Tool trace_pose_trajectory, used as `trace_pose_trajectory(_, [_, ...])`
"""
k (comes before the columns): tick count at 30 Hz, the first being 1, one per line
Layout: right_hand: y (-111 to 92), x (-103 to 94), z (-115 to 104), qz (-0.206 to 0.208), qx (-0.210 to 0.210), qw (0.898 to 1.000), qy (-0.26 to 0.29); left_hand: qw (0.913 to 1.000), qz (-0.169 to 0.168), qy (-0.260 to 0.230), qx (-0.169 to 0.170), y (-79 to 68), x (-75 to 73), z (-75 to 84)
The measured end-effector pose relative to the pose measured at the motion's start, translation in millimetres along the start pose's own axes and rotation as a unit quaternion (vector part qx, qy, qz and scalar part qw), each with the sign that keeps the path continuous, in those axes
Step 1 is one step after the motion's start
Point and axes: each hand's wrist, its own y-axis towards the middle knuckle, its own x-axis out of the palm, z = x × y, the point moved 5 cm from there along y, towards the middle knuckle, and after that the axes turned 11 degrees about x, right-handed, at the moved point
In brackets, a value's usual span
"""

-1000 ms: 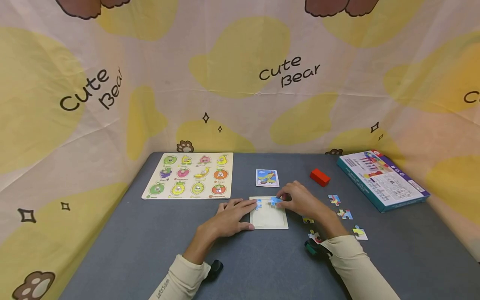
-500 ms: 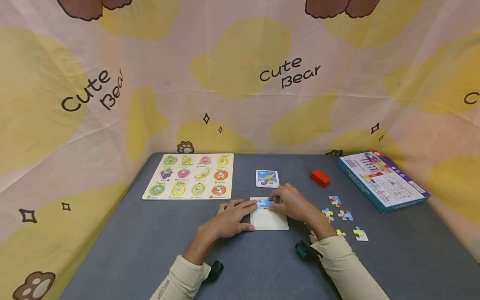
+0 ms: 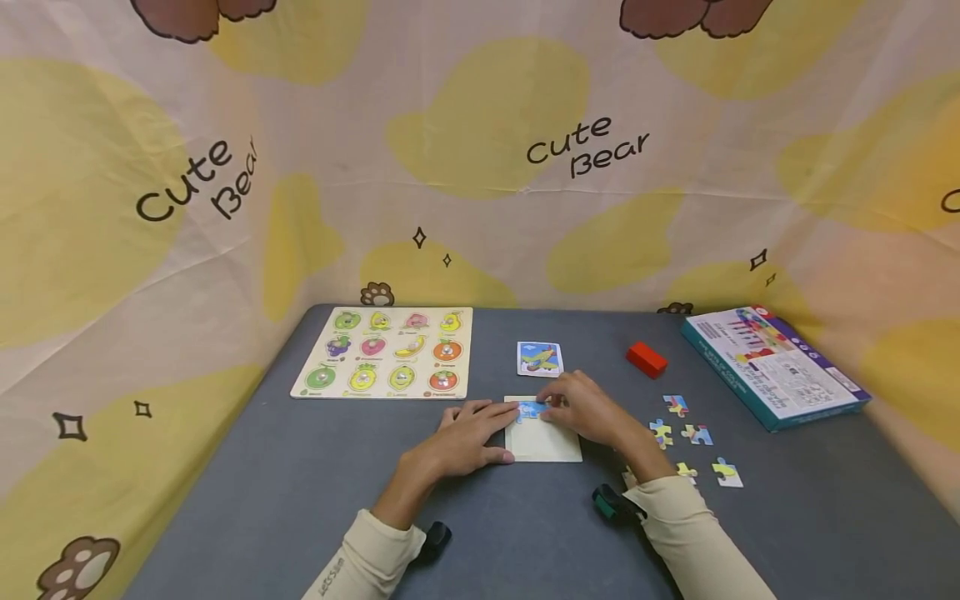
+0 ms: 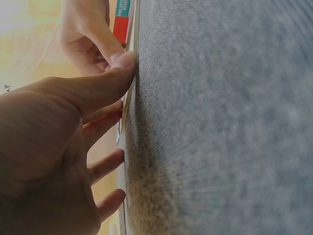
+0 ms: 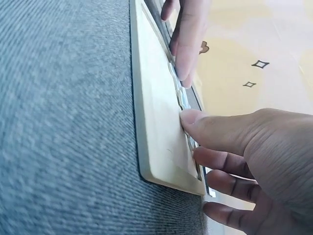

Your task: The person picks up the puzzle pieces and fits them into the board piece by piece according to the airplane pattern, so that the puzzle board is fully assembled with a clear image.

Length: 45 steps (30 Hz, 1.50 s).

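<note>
On the grey table lies a pale wooden puzzle tray (image 3: 543,442) with blue jigsaw pieces (image 3: 531,410) joined along its far side. Stretched over the tray's left edge, my left hand (image 3: 461,440) has its fingertips by the leftmost piece and its thumb at the near corner. My right hand (image 3: 585,408) pinches the right blue piece between thumb and index finger, down in the tray. In the right wrist view the right thumb (image 5: 195,120) presses on that piece, and the tray's bare base (image 5: 159,117) shows.
Several loose jigsaw pieces (image 3: 697,434) lie right of the tray, some partly behind the right forearm. Behind it sits an airplane picture card (image 3: 539,358). A fruit board (image 3: 386,350) is at the back left, a red block (image 3: 647,359) and a puzzle box (image 3: 780,367) at the right.
My right hand has slid left along the tray's far side with its piece, which now sits against the left piece. The left hand stays in place.
</note>
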Motion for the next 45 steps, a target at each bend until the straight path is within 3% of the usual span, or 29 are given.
trace_pose_trajectory(12, [1.8, 1.3, -4.8, 0.018, -0.015, 1.0, -0.013, 1.0, -0.005, 0.001, 0.0, -0.1, -0.2, -0.8])
trace_pose_trajectory(22, [3.0, 0.7, -2.2, 0.009, 0.008, 1.0, -0.009, 0.9999, -0.013, 0.002, -0.008, 1.4, -0.9, 1.4])
trace_pose_trajectory(45, [1.0, 1.2, -2.4, 0.002, 0.018, 1.0, 0.004, 1.0, -0.002, -0.002, -0.005, 0.7, 0.5, 0.4])
